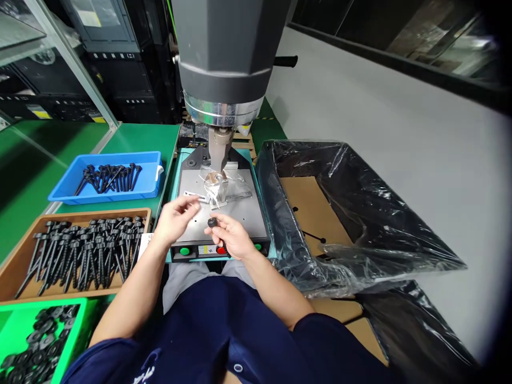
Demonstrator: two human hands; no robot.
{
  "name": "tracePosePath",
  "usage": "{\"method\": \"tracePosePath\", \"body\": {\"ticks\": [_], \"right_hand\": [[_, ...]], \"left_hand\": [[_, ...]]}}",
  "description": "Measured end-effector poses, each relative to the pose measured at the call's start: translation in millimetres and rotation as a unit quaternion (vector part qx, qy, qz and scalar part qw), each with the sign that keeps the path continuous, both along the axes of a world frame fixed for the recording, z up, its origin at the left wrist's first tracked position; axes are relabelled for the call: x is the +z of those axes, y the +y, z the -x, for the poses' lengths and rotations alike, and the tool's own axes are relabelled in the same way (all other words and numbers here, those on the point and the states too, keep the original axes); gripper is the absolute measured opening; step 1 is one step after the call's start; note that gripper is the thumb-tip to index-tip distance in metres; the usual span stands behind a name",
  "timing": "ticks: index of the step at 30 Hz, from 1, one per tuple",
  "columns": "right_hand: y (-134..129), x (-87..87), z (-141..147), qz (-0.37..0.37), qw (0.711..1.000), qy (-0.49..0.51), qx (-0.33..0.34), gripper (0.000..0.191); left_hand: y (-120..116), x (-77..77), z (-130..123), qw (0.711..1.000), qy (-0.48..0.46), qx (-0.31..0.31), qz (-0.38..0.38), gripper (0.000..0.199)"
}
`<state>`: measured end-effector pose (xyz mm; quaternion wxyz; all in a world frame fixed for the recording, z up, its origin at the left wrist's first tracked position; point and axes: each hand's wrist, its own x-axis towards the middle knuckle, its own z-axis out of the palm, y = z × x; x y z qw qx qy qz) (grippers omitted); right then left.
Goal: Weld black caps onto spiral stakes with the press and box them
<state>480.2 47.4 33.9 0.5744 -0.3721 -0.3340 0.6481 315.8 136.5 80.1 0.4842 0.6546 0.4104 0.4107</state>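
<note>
My right hand [233, 238] pinches a small black round-headed part [212, 222] over the front of the machine's metal plate [236, 226]. Most of that part beyond its head is hidden by the fingers. To its left, my left hand [175, 217] is held with thumb and index finger apart, and nothing shows between them. Just ahead of both hands stands a small fixture [217, 186] with clear plastic film around it. Directly above the fixture is the tapered metal tool [220, 149] of the large grey press head [228, 42].
On the left are a blue tray [106, 199] and a brown tray [96, 213] of black headed rods, plus a green bin [78, 330] of black round pieces. Green and red buttons [184, 251] line the machine's front. A black plastic-lined box [320, 213] stands at right.
</note>
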Motion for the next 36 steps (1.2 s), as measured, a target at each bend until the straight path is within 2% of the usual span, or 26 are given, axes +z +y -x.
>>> {"method": "tracePosePath", "body": {"ticks": [2,4,9,12,15,17,20,22,24,26,28,29,31,33,36], "right_hand": [[-2,5.0,4,-0.012,1.000,0.007,0.011,0.052],[-4,7.6,9,-0.020,1.000,0.001,0.015,0.050],[-7,6.4,15,-0.025,0.999,-0.024,0.025,0.051],[-10,4.8,17,-0.023,0.998,-0.039,0.049,0.052],[-14,5.9,21,-0.020,0.996,-0.056,0.067,0.054],[-14,7.2,25,-0.021,0.996,-0.069,0.051,0.054],[-9,7.5,38,-0.040,0.995,-0.080,0.045,0.057],[-6,6.5,47,-0.061,0.992,-0.087,0.061,0.064],[-5,4.9,53,-0.075,0.988,-0.111,0.074,0.071],[-7,2.7,51,-0.066,0.984,-0.143,0.081,0.072],[-13,-0.4,42,-0.030,0.982,-0.164,0.089,0.069],[-17,-2.4,35,-0.010,0.982,-0.169,0.089,0.068],[-26,-6.5,16,0.019,0.982,-0.176,0.073,0.069],[-34,-9.1,-6,0.032,0.981,-0.189,0.032,0.070],[-46,-3.8,-38,0.048,0.974,-0.221,-0.034,0.072]], "left_hand": [[-19,3.5,2,0.993,0.005,-0.105,0.058,0.037],[-31,3.2,2,0.986,-0.012,-0.142,0.082,0.034],[-37,-8.6,3,0.971,-0.118,-0.143,0.150,0.027],[-37,-15.6,7,0.965,-0.138,-0.129,0.182,0.024],[-40,-17.8,15,0.970,-0.133,-0.102,0.174,0.024],[-46,-17.4,22,0.975,-0.125,-0.095,0.157,0.025],[-57,-14.2,33,0.979,-0.108,-0.082,0.150,0.039],[-63,-8.0,45,0.986,-0.088,-0.039,0.136,0.041],[-65,2.7,66,0.993,-0.065,0.032,0.094,0.040],[-62,15.0,100,0.993,-0.016,0.111,0.027,0.041],[-55,23.1,144,0.978,0.080,0.190,-0.039,0.044],[-51,23.9,168,0.958,0.145,0.239,-0.063,0.043],[-42,17.9,215,0.902,0.283,0.320,-0.058,0.042],[-34,4.1,251,0.853,0.378,0.358,-0.030,0.037],[-22,-19.5,277,0.822,0.443,0.357,0.028,0.031]]}}
